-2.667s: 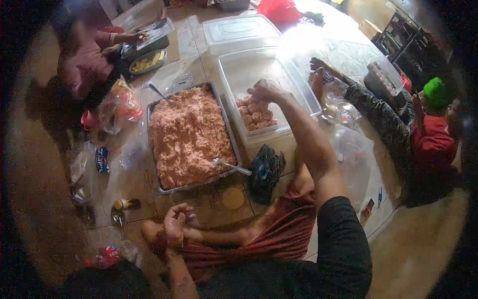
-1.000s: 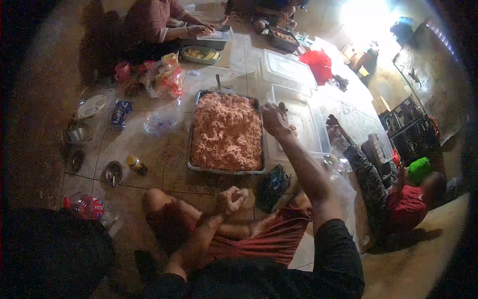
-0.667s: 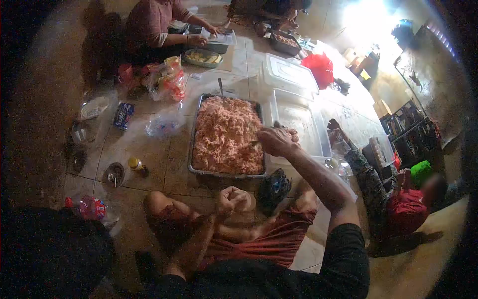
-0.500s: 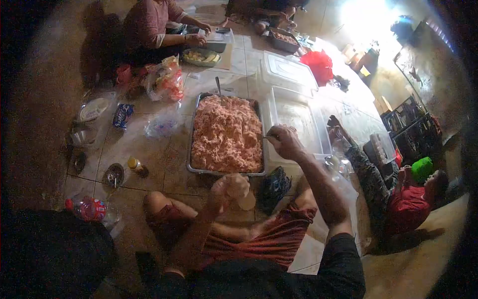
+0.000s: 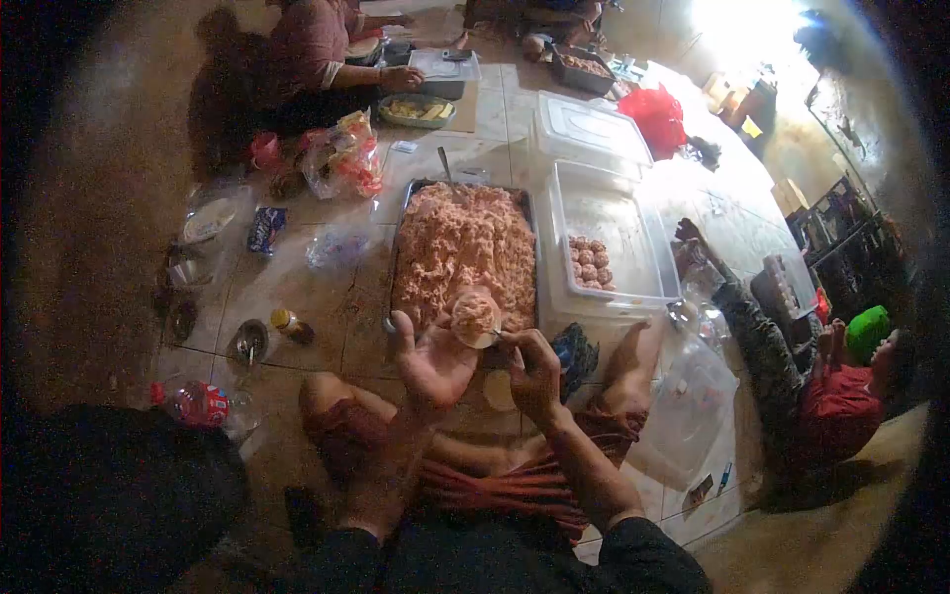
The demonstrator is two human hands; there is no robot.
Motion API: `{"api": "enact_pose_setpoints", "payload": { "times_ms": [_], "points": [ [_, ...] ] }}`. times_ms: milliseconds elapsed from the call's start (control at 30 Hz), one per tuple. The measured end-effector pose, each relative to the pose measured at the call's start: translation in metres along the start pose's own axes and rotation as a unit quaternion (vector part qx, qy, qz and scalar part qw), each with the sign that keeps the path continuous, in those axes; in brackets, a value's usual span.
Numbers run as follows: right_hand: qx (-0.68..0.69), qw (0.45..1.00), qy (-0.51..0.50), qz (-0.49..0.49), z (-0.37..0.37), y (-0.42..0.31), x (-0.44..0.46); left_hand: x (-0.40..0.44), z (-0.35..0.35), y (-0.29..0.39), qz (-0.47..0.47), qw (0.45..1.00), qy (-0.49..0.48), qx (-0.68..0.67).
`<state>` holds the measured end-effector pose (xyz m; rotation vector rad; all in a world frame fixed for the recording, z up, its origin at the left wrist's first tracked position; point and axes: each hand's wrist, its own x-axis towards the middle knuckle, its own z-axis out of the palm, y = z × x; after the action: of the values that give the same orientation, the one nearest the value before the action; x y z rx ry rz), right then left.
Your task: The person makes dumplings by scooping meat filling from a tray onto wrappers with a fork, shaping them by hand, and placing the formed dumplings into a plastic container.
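Observation:
My left hand [image 5: 435, 368] is palm up with the thumb spread, supporting a round pale dough wrapper [image 5: 477, 340] on its fingers. A lump of pink meat filling [image 5: 476, 314] sits on that wrapper. My right hand [image 5: 535, 374] pinches a thin metal utensil [image 5: 496, 335], its tip at the wrapper's edge; its working end is too small to make out. Just beyond both hands lies a tray [image 5: 535, 257] heaped with pink minced meat [image 5: 463, 243], a spoon [image 5: 444, 162] standing in its far end. Between my forearms, a pale round disc [image 5: 499, 390] rests low on the floor.
Right of the tray stands a clear plastic box [image 5: 618, 213] with several meatballs [image 5: 591, 263]. A dark plastic bag [image 5: 574, 356] lies beside my right hand. Left are a small bottle [image 5: 289, 325] and an ashtray [image 5: 247, 342]. Other people sit at upper left and far right.
My right hand has come from the tray's right edge to the wrapper with the utensil. My left hand has turned palm up, and meat filling now shows on the wrapper. The view has shifted.

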<state>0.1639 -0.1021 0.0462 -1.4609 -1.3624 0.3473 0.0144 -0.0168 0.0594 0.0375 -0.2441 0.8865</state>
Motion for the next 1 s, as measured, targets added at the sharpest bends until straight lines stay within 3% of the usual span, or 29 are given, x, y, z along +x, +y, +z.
{"api": "enact_pose_setpoints", "payload": {
  "times_ms": [33,100,133,167,200,300,367,400,433,467,533,600,633,667,700,767,800,867,900,967,1000],
  "points": [
    [0.036,0.999,-0.017,-0.007,0.002,-0.001,-0.005,0.001,-0.004,0.002,-0.001,1.0,0.006,0.004],
    [0.056,0.997,-0.042,-0.023,0.015,0.023,-0.019,0.004,-0.007,0.004,0.013,0.985,0.166,0.051],
    [0.071,0.994,-0.066,-0.048,0.02,0.037,-0.023,0.004,-0.006,0.003,0.037,0.978,0.183,0.093],
    [0.074,0.994,-0.068,-0.051,0.015,0.032,-0.022,0.002,-0.011,0.006,0.041,0.978,0.182,0.095],
    [-0.059,0.986,-0.138,-0.075,0.003,0.019,-0.02,-0.004,-0.023,0.011,0.038,0.985,0.153,0.069],
    [-0.141,0.967,-0.205,-0.058,-0.022,-0.009,-0.019,-0.017,-0.041,0.024,0.043,0.989,0.131,0.054],
    [-0.14,0.962,-0.23,-0.041,-0.034,-0.03,-0.013,-0.024,-0.036,0.032,0.076,0.987,0.139,-0.028],
    [-0.14,0.96,-0.239,-0.035,-0.038,-0.04,-0.011,-0.019,-0.04,0.037,0.113,0.974,0.192,-0.046],
    [-0.075,0.977,-0.199,-0.021,-0.035,-0.048,-0.008,-0.02,-0.044,0.038,0.115,0.974,0.191,-0.046],
    [-0.009,0.987,-0.158,-0.006,-0.03,-0.053,-0.007,-0.023,-0.047,0.038,0.061,0.988,0.138,-0.011],
    [0.037,0.983,-0.179,0.02,-0.003,-0.043,-0.023,-0.03,-0.058,0.039,0.007,0.996,0.087,0.025],
    [-0.06,0.979,-0.175,-0.08,0.013,-0.018,-0.04,-0.036,-0.075,0.038,0.012,0.993,0.119,0.012],
    [-0.061,0.979,-0.177,-0.085,0.006,-0.008,-0.037,-0.036,-0.083,0.039,0.017,0.991,0.131,0.004],
    [0.05,0.97,-0.218,0.093,-0.005,-0.023,-0.025,-0.043,-0.087,0.047,0.008,0.988,0.141,-0.069],
    [0.0,0.97,-0.237,0.044,-0.013,-0.039,-0.018,-0.05,-0.085,0.045,0.009,0.986,0.15,-0.072],
    [-0.051,0.966,-0.254,-0.008,-0.015,-0.032,-0.014,-0.049,-0.067,0.043,-0.033,0.981,0.178,0.075],
    [0.0,0.95,-0.305,0.065,-0.005,0.009,-0.022,-0.048,-0.048,0.04,-0.11,0.977,0.18,0.019],
    [0.052,0.924,-0.354,0.137,-0.009,0.024,-0.023,-0.06,-0.059,0.048,-0.136,0.972,0.187,0.036],
    [-0.077,0.925,-0.37,0.042,-0.021,0.008,-0.011,-0.061,-0.063,0.052,-0.161,0.967,0.189,0.054],
    [-0.199,0.901,-0.382,-0.043,-0.021,0.008,-0.015,-0.072,-0.065,0.052,-0.151,0.965,0.214,0.017],
    [-0.157,0.916,-0.361,-0.077,-0.013,0.024,-0.021,-0.073,-0.061,0.052,-0.172,0.967,0.189,0.019]
  ]
}}
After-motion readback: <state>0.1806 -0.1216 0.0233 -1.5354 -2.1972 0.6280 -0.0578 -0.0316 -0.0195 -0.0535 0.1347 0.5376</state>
